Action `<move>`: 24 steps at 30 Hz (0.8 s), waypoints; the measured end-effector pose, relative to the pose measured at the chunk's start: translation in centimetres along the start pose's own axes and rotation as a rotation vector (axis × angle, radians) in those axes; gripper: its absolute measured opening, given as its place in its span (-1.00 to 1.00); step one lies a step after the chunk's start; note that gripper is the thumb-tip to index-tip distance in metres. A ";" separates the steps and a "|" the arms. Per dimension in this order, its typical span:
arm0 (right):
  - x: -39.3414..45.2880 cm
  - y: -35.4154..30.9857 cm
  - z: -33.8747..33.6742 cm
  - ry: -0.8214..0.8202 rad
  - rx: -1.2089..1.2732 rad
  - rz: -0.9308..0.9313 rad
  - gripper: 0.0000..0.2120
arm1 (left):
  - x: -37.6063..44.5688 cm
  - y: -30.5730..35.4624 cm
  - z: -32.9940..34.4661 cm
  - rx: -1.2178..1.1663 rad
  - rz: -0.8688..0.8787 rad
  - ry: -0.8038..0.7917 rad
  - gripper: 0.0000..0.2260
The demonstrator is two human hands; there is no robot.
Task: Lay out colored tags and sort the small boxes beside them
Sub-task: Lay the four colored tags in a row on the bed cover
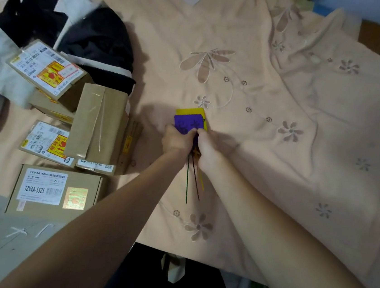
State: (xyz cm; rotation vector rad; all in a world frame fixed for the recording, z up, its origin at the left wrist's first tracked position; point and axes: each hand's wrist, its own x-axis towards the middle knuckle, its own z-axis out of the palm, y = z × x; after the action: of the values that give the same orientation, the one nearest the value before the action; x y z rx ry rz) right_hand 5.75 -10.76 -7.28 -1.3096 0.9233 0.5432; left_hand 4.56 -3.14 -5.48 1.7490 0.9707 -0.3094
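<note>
While cardboard boxes (96, 123) wait, both hands (191, 144) pinch flat tags (187, 123) (purple over yellow).

Both hands (192, 143) pinch purple tag (187, 124) over yellow tag (191, 111); boxes (67, 130) left.

Purple tag (187, 125) over yellow tag (191, 111) (stacked), brown boxes (96, 123) piled left

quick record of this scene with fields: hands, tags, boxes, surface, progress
hands: left hand and right hand both grip one bunch of tags
tags: purple tag in front, yellow tag behind, thin ties hanging below
boxes: cardboard boxes piled at left, unsorted
surface: peach floral cloth
progress: no tag laid out yet
</note>
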 end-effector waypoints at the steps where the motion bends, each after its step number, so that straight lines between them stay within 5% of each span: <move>1: -1.8 -0.6 -0.3 -0.025 0.036 0.003 -0.68 | -0.3 -0.1 0.0 -0.051 0.016 -0.013 -0.64; 6: -5.7 -2.2 -3.6 -0.290 0.273 0.021 -0.75 | -1.8 0.6 -1.5 -0.422 0.100 -0.224 -0.89; 11: -6.6 -2.9 -7.6 -0.528 0.339 0.034 -0.46 | -5.0 2.8 -3.0 -0.314 0.234 -0.451 -0.91; 15: -6.7 -2.8 -10.0 -0.508 0.422 -0.009 -0.54 | -4.1 3.5 -1.8 -0.188 0.318 -0.343 -0.94; 20: -5.2 -0.7 -14.2 -0.342 0.502 -0.054 -0.49 | -0.3 2.1 -0.3 -0.405 0.084 -0.119 -0.75; 22: -4.9 0.3 -15.7 -0.287 0.538 -0.062 -0.49 | 1.0 0.9 -0.4 -0.145 0.128 0.069 -0.89; 24: -4.7 1.2 -16.7 -0.246 0.576 -0.048 -0.51 | 1.5 0.1 -0.4 0.118 0.209 0.167 -0.77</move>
State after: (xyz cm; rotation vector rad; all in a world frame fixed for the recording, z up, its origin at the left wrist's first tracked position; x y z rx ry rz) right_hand -2.15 -25.87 -3.97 -0.7239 0.7642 0.3526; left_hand 5.50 -2.14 -6.17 1.9907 0.8917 -0.0880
